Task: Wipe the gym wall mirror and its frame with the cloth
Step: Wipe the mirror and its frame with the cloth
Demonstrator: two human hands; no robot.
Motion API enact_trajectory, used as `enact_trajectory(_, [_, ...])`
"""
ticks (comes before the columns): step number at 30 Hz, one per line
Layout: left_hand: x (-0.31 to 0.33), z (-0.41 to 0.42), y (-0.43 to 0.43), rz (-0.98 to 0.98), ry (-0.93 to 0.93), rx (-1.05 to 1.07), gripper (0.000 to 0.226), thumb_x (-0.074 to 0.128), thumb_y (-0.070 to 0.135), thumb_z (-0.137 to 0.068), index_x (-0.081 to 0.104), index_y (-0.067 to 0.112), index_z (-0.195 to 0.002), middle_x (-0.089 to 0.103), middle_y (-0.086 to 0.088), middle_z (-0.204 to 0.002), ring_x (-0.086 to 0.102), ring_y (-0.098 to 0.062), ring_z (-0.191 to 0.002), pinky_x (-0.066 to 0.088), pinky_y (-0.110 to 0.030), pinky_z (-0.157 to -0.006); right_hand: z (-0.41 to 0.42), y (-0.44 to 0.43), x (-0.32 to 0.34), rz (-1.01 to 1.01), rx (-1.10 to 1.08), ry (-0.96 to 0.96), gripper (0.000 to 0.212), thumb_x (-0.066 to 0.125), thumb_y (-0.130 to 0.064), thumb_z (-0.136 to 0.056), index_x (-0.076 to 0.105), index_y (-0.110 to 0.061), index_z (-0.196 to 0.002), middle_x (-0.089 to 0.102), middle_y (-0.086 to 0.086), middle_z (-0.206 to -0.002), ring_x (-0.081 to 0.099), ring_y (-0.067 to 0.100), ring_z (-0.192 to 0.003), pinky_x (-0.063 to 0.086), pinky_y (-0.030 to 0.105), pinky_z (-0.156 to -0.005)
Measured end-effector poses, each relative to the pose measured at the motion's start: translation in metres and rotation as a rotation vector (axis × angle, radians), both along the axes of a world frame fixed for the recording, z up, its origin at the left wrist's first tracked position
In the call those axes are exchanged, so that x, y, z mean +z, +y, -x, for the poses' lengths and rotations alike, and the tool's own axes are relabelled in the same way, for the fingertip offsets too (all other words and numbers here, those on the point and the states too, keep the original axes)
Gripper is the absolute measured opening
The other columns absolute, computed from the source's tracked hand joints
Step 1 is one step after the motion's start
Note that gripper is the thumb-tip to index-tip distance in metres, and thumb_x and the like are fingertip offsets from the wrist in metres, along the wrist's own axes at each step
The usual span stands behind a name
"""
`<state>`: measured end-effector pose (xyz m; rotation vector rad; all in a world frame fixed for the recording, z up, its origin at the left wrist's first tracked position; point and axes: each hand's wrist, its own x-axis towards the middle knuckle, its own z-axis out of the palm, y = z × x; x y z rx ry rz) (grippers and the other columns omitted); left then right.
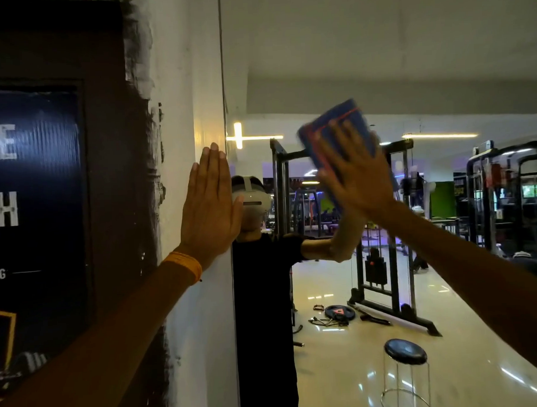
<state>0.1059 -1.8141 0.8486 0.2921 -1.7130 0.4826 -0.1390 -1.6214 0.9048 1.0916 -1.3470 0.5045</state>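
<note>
Wiping mirror (347, 63) now: right hand (357, 179) fingers flat on cloth (331, 131), left hand (209, 211) fingers straight on wall (179, 115); frame (222, 52) seems undone.

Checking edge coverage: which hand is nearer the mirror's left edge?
Left. The left hand lies flat on the white wall right beside the mirror's left edge; the right hand presses the blue cloth on the glass, farther to the right.

Blue cloth (334, 128) with red lines, blurred, flat against the wall mirror (378, 62) near its left edge
</note>
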Motion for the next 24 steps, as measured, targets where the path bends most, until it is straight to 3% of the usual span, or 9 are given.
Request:
enact_trajectory(3, [0.000,-0.001,0.000,-0.004,-0.004,-0.015,0.075,0.041,0.035,-0.106,0.006,0.005,-0.165,-0.001,-0.014,-0.173,-0.006,-0.028,-0.160,-0.008,-0.039,-0.130,-0.023,-0.011,0.001,0.200,0.021,-0.273,0.065,0.024,-0.058,-0.108,0.010,-0.031,-0.166,0.007,0.005,-0.174,0.004,0.028,-0.160,0.004,0.062,-0.126])
enact_trajectory(7, [0.002,0.001,0.006,-0.047,0.047,-0.159,0.069,0.038,0.028,-0.106,0.008,0.004,-0.164,0.004,-0.014,-0.173,-0.001,-0.027,-0.160,-0.008,-0.035,-0.129,-0.045,-0.028,-0.079,-0.156,0.053,0.103,0.065,0.030,-0.055,-0.108,0.019,-0.027,-0.165,0.011,0.007,-0.173,0.006,0.028,-0.160,0.007,0.066,-0.124])
enact_trajectory(10, [0.014,0.002,0.011,-0.090,0.071,-0.205,0.068,0.036,0.031,-0.106,0.011,0.004,-0.163,0.008,-0.015,-0.172,0.004,-0.030,-0.160,-0.006,-0.036,-0.129,-0.018,-0.014,-0.045,-0.218,0.042,0.208,0.065,0.025,-0.057,-0.107,0.025,-0.025,-0.163,0.016,0.009,-0.172,0.011,0.030,-0.159,0.002,0.060,-0.126])
enact_trajectory(13, [0.036,0.005,0.006,-0.053,0.052,-0.132,0.071,0.026,0.044,-0.107,0.013,0.001,-0.162,0.008,-0.018,-0.171,0.003,-0.032,-0.159,-0.010,-0.033,-0.128,0.003,0.000,0.018,0.091,-0.009,-0.089,0.065,0.013,-0.060,-0.107,0.015,-0.029,-0.164,0.013,0.009,-0.172,0.009,0.030,-0.159,0.004,0.061,-0.126])
enact_trajectory(15, [0.044,0.008,0.003,-0.039,0.058,-0.064,0.076,0.017,0.053,-0.108,0.016,-0.001,-0.162,0.009,-0.020,-0.171,0.005,-0.034,-0.159,-0.013,-0.031,-0.127,-0.010,-0.005,0.016,0.244,0.013,-0.282,0.064,0.018,-0.057,-0.108,0.011,-0.029,-0.165,0.008,0.007,-0.173,0.004,0.028,-0.160,0.003,0.060,-0.126])
enact_trajectory(16, [0.045,0.009,0.002,-0.030,0.065,-0.041,0.078,0.015,0.055,-0.108,0.016,-0.001,-0.162,0.010,-0.020,-0.171,0.006,-0.034,-0.159,-0.013,-0.031,-0.127,-0.021,-0.013,0.000,0.229,0.028,-0.282,0.063,0.023,-0.052,-0.109,0.009,-0.029,-0.166,0.005,0.006,-0.174,0.002,0.028,-0.160,0.001,0.059,-0.126])
enact_trajectory(19, [0.043,0.010,0.002,-0.026,0.070,-0.003,0.075,0.018,0.052,-0.108,0.014,0.001,-0.163,0.008,-0.017,-0.172,0.004,-0.032,-0.160,-0.012,-0.033,-0.128,-0.041,-0.027,-0.071,-0.059,0.076,0.027,0.063,0.033,-0.048,-0.109,0.013,-0.029,-0.165,0.008,0.005,-0.173,0.004,0.028,-0.160,0.004,0.063,-0.125])
enact_trajectory(21, [0.042,0.010,0.003,-0.029,0.064,-0.012,0.076,0.019,0.052,-0.107,0.013,0.002,-0.163,0.007,-0.016,-0.172,0.002,-0.030,-0.160,-0.012,-0.033,-0.128,-0.025,-0.019,-0.073,-0.199,0.047,0.194,0.062,0.030,-0.052,-0.108,0.020,-0.028,-0.164,0.012,0.005,-0.173,0.008,0.027,-0.160,0.004,0.062,-0.126])
enact_trajectory(24, [0.042,0.009,0.002,-0.032,0.061,-0.001,0.077,0.019,0.053,-0.107,0.013,0.002,-0.164,0.007,-0.016,-0.172,0.002,-0.031,-0.160,-0.011,-0.033,-0.128,0.007,-0.004,-0.018,-0.101,0.018,0.150,0.063,0.020,-0.057,-0.108,0.018,-0.028,-0.164,0.013,0.008,-0.172,0.009,0.029,-0.160,0.001,0.059,-0.127])
